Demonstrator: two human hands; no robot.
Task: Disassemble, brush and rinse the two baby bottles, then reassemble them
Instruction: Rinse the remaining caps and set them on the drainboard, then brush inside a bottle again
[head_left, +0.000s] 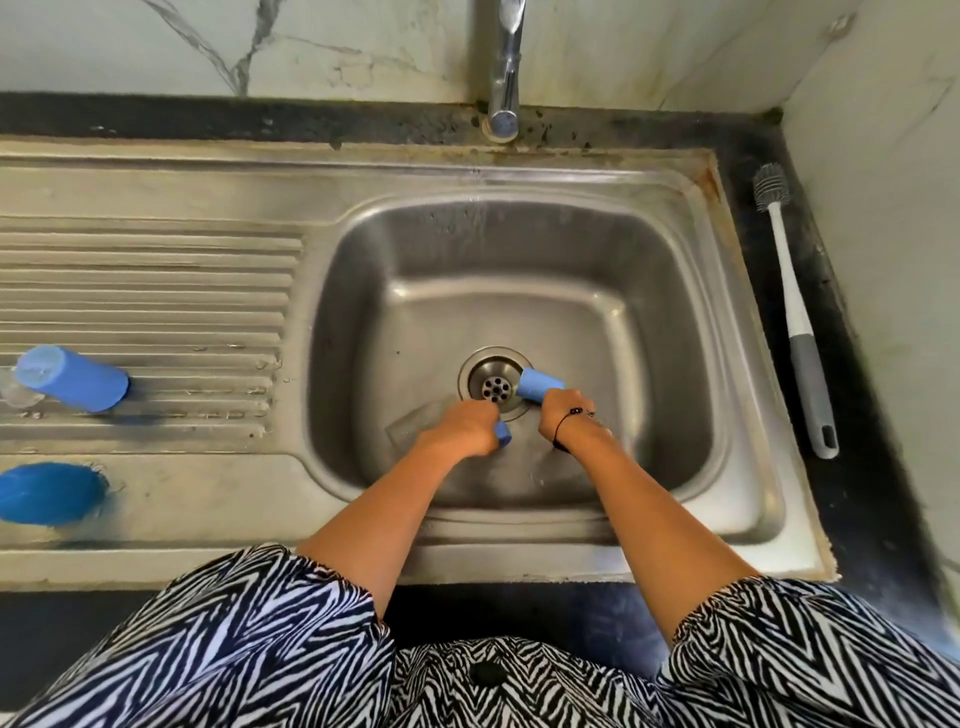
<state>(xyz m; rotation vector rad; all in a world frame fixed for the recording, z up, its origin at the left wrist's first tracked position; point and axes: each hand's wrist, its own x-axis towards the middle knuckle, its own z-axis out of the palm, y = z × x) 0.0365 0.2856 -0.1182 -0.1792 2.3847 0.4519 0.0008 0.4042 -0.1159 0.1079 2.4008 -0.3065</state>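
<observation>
Blue cap (540, 385) off clear bottle (415, 420).

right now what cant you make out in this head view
- Clear bottle over the sink: see-through and mostly behind the left hand.
- Blue part in that hand: only a tip shows.
- Blue cap: its lower end is inside the right hand.
- Blue item on the drainboard: blurred near the left edge.

Two hands, the left hand (464, 427) and the right hand (566, 415). Four blue bottle parts: two held (540, 385) (503, 434), two on the drainboard (72, 378) (49, 492). One bottle brush (795, 317), one tap (505, 67), one sink (748, 499).
</observation>
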